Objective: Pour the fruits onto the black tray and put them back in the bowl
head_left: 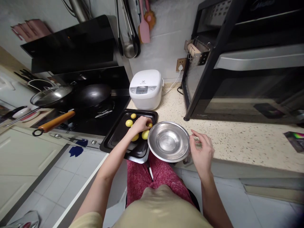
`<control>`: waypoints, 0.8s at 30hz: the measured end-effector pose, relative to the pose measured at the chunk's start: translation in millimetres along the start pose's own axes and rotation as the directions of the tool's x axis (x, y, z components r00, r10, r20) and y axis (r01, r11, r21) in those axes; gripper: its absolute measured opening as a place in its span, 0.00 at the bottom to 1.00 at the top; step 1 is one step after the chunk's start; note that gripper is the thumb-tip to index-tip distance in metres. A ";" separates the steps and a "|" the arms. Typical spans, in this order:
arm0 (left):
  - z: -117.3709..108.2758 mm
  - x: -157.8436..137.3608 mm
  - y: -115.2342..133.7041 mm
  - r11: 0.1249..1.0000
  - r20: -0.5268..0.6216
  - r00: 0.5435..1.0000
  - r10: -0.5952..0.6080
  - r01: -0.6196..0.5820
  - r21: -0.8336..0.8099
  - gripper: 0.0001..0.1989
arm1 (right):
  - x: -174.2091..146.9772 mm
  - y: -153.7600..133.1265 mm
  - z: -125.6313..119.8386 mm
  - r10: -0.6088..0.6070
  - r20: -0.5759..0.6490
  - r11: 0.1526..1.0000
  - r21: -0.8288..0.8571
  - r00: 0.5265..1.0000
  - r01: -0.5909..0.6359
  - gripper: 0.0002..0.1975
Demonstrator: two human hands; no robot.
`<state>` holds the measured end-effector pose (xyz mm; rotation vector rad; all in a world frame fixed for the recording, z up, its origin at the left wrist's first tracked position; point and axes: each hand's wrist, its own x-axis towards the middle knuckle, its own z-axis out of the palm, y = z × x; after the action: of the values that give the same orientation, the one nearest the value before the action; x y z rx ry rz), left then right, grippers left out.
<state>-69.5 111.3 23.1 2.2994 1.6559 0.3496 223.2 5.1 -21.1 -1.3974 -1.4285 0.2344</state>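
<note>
My left hand (142,124) reaches over a black baking tray (118,131), its fingers curled down around a small yellow fruit (150,125) that is partly hidden. Several more smooth yellow fruits lie in the tray, among them one round fruit (129,123) and a larger one (145,135) below my hand; their exact kind is not clear. A shallow stainless steel bowl (168,141) stands to the right of the tray, with nothing in it. Beside its right rim is my right hand (201,147), fingers loosely bent and thumb apart, at or very near the rim.
A white rice cooker (146,90) stands behind the tray. To the left, a wok (91,96) and a lidded pan (52,96) sit on the stove, one wooden handle (58,122) jutting forward. A black rack with an oven (251,95) occupies the right of the speckled counter (228,139).
</note>
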 end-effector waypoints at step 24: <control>47.9 -127.5 95.8 0.821 -0.381 0.922 -0.070 -0.164 -0.548 0.14 | -15.8 -43.6 24.3 -0.281 0.450 0.957 0.196 0.848 0.214 0.15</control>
<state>-7.7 -42.8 10.0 1.8792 1.3788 1.2064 174.6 -8.0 -6.9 -1.0620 -1.9407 0.5263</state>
